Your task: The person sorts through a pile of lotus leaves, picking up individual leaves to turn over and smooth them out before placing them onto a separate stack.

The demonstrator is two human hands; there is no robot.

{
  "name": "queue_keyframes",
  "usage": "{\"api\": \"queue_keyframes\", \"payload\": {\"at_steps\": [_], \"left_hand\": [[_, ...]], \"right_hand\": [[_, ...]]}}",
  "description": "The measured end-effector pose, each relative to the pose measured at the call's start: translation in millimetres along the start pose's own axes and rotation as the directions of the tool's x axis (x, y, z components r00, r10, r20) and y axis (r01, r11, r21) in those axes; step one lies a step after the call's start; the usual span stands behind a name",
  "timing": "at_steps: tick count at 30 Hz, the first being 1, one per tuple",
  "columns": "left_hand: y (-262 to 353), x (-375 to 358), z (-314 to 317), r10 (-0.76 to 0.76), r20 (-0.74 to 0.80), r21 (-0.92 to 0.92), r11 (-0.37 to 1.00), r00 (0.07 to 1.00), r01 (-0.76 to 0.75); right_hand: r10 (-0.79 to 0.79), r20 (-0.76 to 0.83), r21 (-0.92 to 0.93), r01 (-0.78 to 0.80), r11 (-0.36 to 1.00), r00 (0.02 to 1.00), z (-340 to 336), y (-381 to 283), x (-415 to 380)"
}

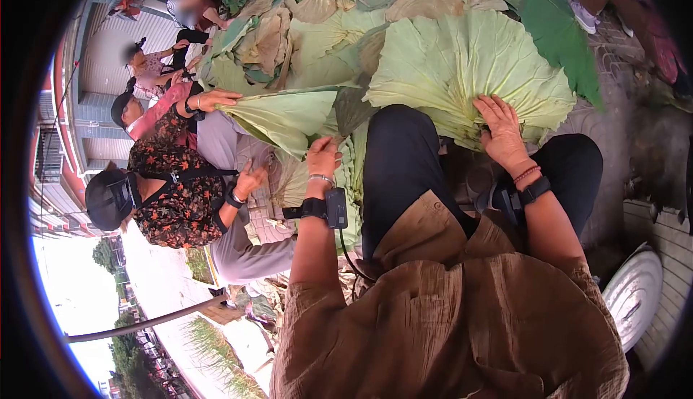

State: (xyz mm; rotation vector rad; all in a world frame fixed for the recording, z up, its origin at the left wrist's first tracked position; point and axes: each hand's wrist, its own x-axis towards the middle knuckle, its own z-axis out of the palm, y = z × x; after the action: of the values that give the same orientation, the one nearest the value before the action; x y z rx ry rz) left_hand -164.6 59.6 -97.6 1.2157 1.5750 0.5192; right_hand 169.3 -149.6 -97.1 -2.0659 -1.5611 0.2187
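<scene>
A broad pale-green lotus leaf (pixel 462 67) with radiating veins spreads out in front of my knees, its lower edge crumpled. My right hand (pixel 502 126) grips it near that edge, the fingers laid over its surface and the thumb apart from them. My left hand (pixel 323 158) is closed, fingers curled, left of my left knee; whatever it may hold is too small to make out. Just beyond my left hand is a dark, folded leaf piece (pixel 354 110). Close by, a co-worker's hand (pixel 214 100) holds another folded lotus leaf (pixel 289 114).
A large heap of green and browned leaves (pixel 332 34) lies ahead. Several people sit along the left, the nearest in a flowered shirt (pixel 177 197). A deep green leaf (pixel 559 38) lies at the right of the heap. A round metal lid-like object (pixel 635 298) leans at the lower right.
</scene>
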Motion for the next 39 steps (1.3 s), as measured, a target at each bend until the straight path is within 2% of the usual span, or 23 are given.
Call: {"api": "queue_keyframes", "payload": {"at_steps": [2,4,6,7,8,10,11,12,13,14,15,18,19,20,22,25,28,31,34,35,36,37,39], "left_hand": [[-61.6,7.4,-21.9,-0.182,-0.017,-0.029,0.983,0.983,0.181],[-130.0,20.0,-39.8,-0.276,-0.035,0.269,0.923,0.96,0.275],[-229.8,48.5,-52.8,-0.178,0.066,0.707,0.702,0.982,0.08],[-240.6,39.9,-54.7,0.012,0.299,0.831,0.488,0.954,-0.267],[-251.2,32.0,-49.6,-0.066,0.269,0.928,0.285,0.961,-0.24],[-279.3,30.0,-40.1,-0.017,0.219,0.875,0.446,0.976,-0.188],[-239.6,2.0,-28.7,-0.257,0.022,0.639,0.747,0.966,0.184],[-251.0,6.5,-19.8,-0.265,0.019,0.632,0.751,0.964,0.194],[-252.2,8.2,-12.6,-0.421,0.047,0.342,0.859,0.906,0.381],[-253.1,9.2,-6.7,-0.546,0.127,0.023,0.836,0.828,0.548],[-255.7,7.5,-3.0,-0.577,0.087,0.004,0.815,0.812,0.579],[-391.2,81.1,-2.2,-0.158,0.268,-0.003,0.986,0.95,0.165],[-421.1,96.1,-1.8,0.152,0.369,-0.264,0.963,0.917,-0.054],[-375.4,75.8,2.4,0.06,0.346,0.068,0.994,0.936,-0.089],[-238.6,14.6,12.4,-0.124,0.29,0.708,0.695,0.949,-0.125],[-399.1,99.2,19.9,0.144,0.318,0.121,0.974,0.937,-0.191],[-189.8,-1.0,16.2,-0.179,0.199,0.709,0.705,0.964,-0.016],[-143.5,-24.9,15.8,-0.117,0.263,0.76,0.636,0.958,-0.131],[-277.2,46.7,30.6,-0.08,0.146,0.243,0.969,0.986,0.042],[-319.0,68.4,34.6,-0.082,0.148,0.244,0.969,0.986,0.044],[-356.8,88.0,37.4,0.072,0.098,0.313,0.945,0.993,-0.099],[-373.3,97.8,39.5,0.229,0.059,0.385,0.893,0.972,-0.233],[-312.4,64.0,41.6,0.005,0.019,0.211,0.977,1.0,-0.009]], "right_hand": [[0.003,-0.023,0.002,-0.003,1.0,1.0,2.3,3.5,-0.6],[-0.004,-0.011,-0.001,0.004,1.0,1.0,3.2,1.5,-0.5],[0.004,-0.027,-0.023,-0.004,1.0,1.0,4.6,0.5,-1.8],[-0.007,-0.042,-0.024,0.006,1.0,0.999,5.6,-0.2,-2.0],[-0.018,-0.036,-0.026,0.017,1.0,0.999,6.1,-1.5,-3.2],[-0.022,-0.074,-0.011,0.021,1.0,0.997,9.4,-1.1,-4.4],[-0.024,-0.084,-0.019,0.023,1.0,0.996,10.0,-2.6,-5.2],[-0.033,-0.075,-0.02,0.031,0.999,0.997,10.4,-0.8,-5.6],[-0.03,-0.08,-0.028,0.027,0.999,0.996,10.4,-1.7,-6.6],[-0.026,-0.086,-0.035,0.024,0.999,0.996,10.5,-2.4,-7.1],[-0.033,-0.081,-0.038,0.03,0.999,0.996,11.0,-2.5,-8.5],[-0.035,-0.083,-0.061,0.03,0.998,0.996,11.6,-1.6,-11.5],[-0.041,-0.087,-0.061,0.036,0.998,0.995,11.8,-3.4,-11.9],[-0.048,-0.093,-0.06,0.043,0.997,0.995,12.0,-3.6,-12.1],[-0.044,-0.093,-0.064,0.039,0.997,0.995,13.5,-3.4,-14.5],[-0.033,-0.091,-0.064,0.027,0.998,0.995,14.4,-3.3,-14.1],[-0.03,-0.092,-0.061,0.025,0.998,0.995,15.1,-1.2,-14.4],[-0.036,-0.097,-0.059,0.03,0.998,0.995,15.3,-1.7,-15.6],[-0.03,-0.097,-0.062,0.024,0.998,0.995,16.3,2.5,-15.4],[-0.031,-0.1,-0.066,0.024,0.998,0.995,16.6,2.8,-15.8],[-0.031,-0.099,-0.066,0.025,0.998,0.995,16.5,1.5,-16.7],[-0.03,-0.097,-0.064,0.023,0.998,0.995,15.9,0.8,-16.3],[-0.027,-0.097,-0.062,0.021,0.998,0.995,15.8,0.7,-14.6]]}}
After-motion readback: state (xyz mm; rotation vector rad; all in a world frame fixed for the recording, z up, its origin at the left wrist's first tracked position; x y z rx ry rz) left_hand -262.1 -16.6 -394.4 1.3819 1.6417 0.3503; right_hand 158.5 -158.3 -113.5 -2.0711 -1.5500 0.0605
